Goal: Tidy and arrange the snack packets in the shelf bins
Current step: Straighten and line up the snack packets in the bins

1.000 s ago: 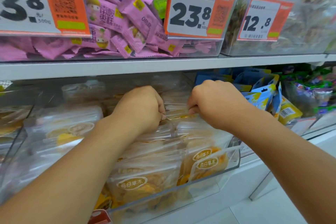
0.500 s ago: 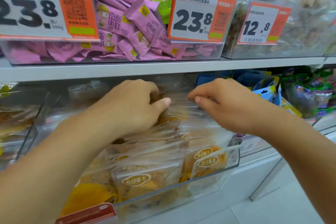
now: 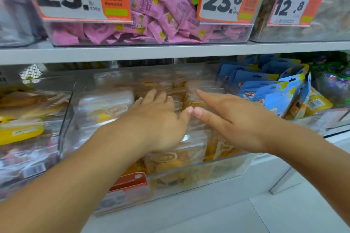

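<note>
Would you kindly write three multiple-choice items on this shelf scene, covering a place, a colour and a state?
1. Where is the bin of blue packets?
A. right of the bin under the hands
B. on the upper shelf
C. on the floor

2. What colour are most packets in the upper bin between the two 23.8 tags?
A. blue
B. pink
C. black

3. How are the left hand and right hand?
A. both fists
B. each pinching a packet
C. both open, fingers extended over the packets

Answers: 1 A, it sits beside it on the lower shelf; 2 B, pink wrappers fill it; 3 C, straight fingers, nothing gripped.
</note>
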A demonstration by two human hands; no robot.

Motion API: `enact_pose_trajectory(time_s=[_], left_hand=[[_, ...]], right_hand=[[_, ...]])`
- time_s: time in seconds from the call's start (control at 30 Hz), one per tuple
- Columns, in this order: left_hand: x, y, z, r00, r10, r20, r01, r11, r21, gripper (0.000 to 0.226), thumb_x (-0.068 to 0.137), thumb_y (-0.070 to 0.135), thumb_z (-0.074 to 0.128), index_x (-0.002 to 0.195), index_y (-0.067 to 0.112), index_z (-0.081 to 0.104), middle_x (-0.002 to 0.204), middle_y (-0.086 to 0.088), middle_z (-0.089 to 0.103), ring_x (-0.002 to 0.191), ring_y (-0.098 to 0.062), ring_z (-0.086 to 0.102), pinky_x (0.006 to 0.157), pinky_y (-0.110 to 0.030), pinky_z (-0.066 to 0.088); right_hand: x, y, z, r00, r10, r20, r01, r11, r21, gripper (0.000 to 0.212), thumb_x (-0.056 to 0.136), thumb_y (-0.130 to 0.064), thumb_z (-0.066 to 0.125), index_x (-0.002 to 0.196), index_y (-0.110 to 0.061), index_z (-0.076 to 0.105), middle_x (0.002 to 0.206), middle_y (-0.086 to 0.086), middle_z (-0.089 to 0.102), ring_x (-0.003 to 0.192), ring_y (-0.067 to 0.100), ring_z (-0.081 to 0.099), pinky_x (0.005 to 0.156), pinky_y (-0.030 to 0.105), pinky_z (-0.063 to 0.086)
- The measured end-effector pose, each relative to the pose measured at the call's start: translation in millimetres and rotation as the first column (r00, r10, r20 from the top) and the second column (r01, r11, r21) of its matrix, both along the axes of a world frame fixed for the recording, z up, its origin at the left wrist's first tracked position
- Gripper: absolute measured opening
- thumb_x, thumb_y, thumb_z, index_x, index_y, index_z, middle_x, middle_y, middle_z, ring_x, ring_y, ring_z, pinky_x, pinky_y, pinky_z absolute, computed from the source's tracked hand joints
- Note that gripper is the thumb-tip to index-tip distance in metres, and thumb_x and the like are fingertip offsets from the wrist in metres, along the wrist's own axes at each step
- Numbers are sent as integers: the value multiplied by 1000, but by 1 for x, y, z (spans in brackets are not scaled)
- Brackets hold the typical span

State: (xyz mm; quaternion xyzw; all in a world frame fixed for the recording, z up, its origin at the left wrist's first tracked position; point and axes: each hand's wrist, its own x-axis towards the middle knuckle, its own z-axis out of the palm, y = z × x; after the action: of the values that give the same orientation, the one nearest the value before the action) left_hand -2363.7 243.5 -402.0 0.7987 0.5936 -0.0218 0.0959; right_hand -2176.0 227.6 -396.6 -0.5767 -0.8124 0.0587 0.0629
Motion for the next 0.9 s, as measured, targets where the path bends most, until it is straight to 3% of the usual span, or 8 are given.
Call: enact_pose_trajectory(time_s=[0.13,0.23,0.33,0.4,0.5,0.63,0.77,0.9], left_hand=[[-21,-24,26,983,-80,164,54,986,160,79,84,76,7,137,37,52,142,13,53,130,-12,47,113,-43,36],[-48,-53,13,980,-168,109,149,975,165,81,78,88,15,144,45,34,146,25,40,133,-4,41,112,-30,36],[-67,-78,3,988,-131,-80,143,975,172,110,65,97,35,155,44,0,162,26,4,150,-4,7,121,-25,7],[-76,-85,-1,986,-80,-145,116,959,259,109,70,87,50,156,42,2,163,21,11,150,-9,15,121,-30,13],[-89,-94,-19,992,-17,-127,59,943,328,90,84,79,41,157,33,15,160,8,31,146,-17,30,119,-36,24],[-96,-98,-44,986,-1,-166,56,943,327,86,88,77,25,154,22,32,158,-5,38,147,-26,34,118,-47,31],[-95,-87,-42,986,28,-167,38,925,379,100,80,89,14,157,24,12,166,-9,17,153,-30,16,123,-44,16],[-92,-75,-30,983,41,-176,21,941,337,115,64,90,18,158,26,0,167,-3,6,153,-26,9,123,-40,11]], right_hand=[[-5,-11,8,984,57,-170,-35,991,129,66,94,-69,17,140,-35,49,140,-15,54,130,7,47,110,34,38],[-10,-40,17,958,125,-260,-43,953,300,53,93,-68,36,126,-36,63,123,-21,62,114,-1,55,92,25,48],[-21,-76,7,971,200,-133,-131,906,402,31,80,-61,58,97,-36,68,94,-17,63,86,9,63,69,35,55],[-26,-90,-11,980,194,-53,-164,923,347,32,74,-57,66,98,-36,67,89,-17,64,80,14,65,61,39,58],[-27,-88,-27,982,144,123,-167,963,210,47,74,-48,78,117,-40,62,102,-13,67,95,18,67,69,39,59],[-39,-80,-35,977,92,191,-123,979,160,44,90,-48,64,130,-40,46,120,-9,63,114,21,58,89,36,50],[-50,-65,-42,986,79,149,-93,992,87,16,97,-44,55,109,-34,58,104,-6,69,101,22,64,77,35,50],[-49,-51,-41,982,72,177,-86,994,74,17,96,-45,57,103,-34,66,98,-7,70,95,19,63,73,32,46]])
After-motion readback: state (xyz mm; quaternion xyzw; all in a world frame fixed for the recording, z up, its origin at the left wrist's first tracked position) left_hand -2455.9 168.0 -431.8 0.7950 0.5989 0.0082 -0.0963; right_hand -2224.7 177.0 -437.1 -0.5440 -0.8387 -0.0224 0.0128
